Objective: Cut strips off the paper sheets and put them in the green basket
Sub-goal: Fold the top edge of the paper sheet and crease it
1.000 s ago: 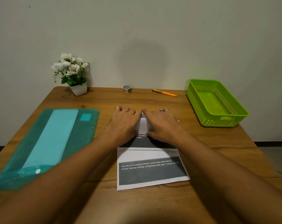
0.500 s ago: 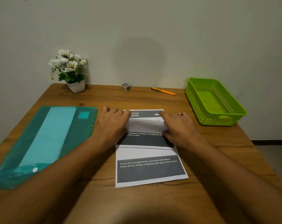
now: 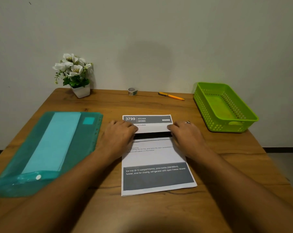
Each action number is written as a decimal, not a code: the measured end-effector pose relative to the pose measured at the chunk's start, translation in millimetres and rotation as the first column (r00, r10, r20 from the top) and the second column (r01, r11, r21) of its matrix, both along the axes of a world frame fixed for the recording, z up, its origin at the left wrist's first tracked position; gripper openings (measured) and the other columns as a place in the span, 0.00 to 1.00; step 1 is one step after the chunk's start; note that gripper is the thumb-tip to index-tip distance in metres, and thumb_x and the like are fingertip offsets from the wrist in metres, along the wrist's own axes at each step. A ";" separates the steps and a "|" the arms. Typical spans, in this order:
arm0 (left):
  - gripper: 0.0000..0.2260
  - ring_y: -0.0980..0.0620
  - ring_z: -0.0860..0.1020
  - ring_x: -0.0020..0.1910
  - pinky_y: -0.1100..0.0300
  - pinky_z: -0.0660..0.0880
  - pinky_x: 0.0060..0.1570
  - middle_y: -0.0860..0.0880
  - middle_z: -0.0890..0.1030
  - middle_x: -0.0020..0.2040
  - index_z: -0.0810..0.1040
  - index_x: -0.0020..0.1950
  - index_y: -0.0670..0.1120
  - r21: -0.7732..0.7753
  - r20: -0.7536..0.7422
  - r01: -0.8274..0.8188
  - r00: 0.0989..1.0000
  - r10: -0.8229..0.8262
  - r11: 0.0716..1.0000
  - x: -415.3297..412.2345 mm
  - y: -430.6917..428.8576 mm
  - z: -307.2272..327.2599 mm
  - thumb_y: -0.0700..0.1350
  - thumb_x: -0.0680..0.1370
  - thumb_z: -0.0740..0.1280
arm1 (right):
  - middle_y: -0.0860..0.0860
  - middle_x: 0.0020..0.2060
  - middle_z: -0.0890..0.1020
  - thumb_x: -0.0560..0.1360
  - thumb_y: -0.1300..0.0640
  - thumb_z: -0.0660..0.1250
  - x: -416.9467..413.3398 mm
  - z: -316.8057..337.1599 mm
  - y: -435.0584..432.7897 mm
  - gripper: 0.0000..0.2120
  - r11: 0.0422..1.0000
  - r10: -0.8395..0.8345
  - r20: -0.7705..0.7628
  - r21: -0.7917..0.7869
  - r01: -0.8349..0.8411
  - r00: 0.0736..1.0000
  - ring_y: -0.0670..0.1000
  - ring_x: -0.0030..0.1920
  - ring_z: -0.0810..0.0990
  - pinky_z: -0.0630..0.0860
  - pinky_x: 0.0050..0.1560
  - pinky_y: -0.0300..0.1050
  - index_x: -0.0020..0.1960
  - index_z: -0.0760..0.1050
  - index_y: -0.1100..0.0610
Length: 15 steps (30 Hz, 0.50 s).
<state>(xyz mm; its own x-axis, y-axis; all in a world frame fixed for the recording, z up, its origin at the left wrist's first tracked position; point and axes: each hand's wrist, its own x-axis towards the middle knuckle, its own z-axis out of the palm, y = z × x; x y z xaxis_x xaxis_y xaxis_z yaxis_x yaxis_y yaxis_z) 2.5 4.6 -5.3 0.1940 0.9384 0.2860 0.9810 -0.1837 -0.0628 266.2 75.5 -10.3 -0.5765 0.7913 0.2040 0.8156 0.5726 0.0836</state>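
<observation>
A printed paper sheet [image 3: 152,155] with grey bands lies in the middle of the wooden table [image 3: 159,214]. Its far part is a white flap still folded over, with a dark gap under it. My left hand [image 3: 120,133] holds the flap's left end and my right hand [image 3: 186,132], with a ring on it, holds the right end. The green basket [image 3: 226,127] stands at the right side of the table, apart from both hands, and nothing shows inside it. No scissors or blade is in either hand.
A teal plastic folder [image 3: 46,148] with pale sheets lies at the left. By the wall stand a white flower pot [image 3: 81,91], a small tape roll [image 3: 132,91] and an orange pen-like tool [image 3: 171,96].
My hands have slid apart from the sheet's middle to its two sides. The folded paper has opened out, and its header and middle text now show.
</observation>
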 end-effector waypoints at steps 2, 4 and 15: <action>0.16 0.49 0.80 0.56 0.51 0.71 0.54 0.52 0.84 0.58 0.81 0.61 0.53 -0.025 0.000 0.008 1.000 -0.008 1.000 0.4 -4.3 -7.1 0.58 0.80 0.62 | 0.53 0.56 0.81 0.81 0.49 0.61 4.5 -7.6 -4.1 0.14 0.999 0.009 -0.028 -0.052 -0.011 1.000 0.57 0.52 0.80 0.76 0.52 0.52 0.62 0.78 0.52; 0.24 0.49 0.79 0.56 0.51 0.72 0.54 0.53 0.83 0.57 0.81 0.61 0.52 -0.056 0.012 0.013 1.000 -0.013 0.998 0.3 -7.1 -12.1 0.67 0.80 0.56 | 0.53 0.63 0.79 0.83 0.42 0.58 7.1 -10.8 -9.0 0.20 0.989 0.003 -0.049 -0.145 -0.010 0.999 0.56 0.58 0.78 0.75 0.57 0.52 0.67 0.75 0.51; 0.23 0.46 0.70 0.71 0.47 0.66 0.69 0.47 0.74 0.73 0.72 0.74 0.49 -0.138 0.086 0.010 0.996 0.001 0.990 27.1 7.0 -27.0 0.57 0.83 0.53 | 0.59 0.74 0.72 0.85 0.48 0.56 -42.2 -23.6 -15.6 0.23 0.968 0.064 -0.192 -0.226 -0.107 0.979 0.59 0.74 0.68 0.63 0.76 0.54 0.75 0.69 0.59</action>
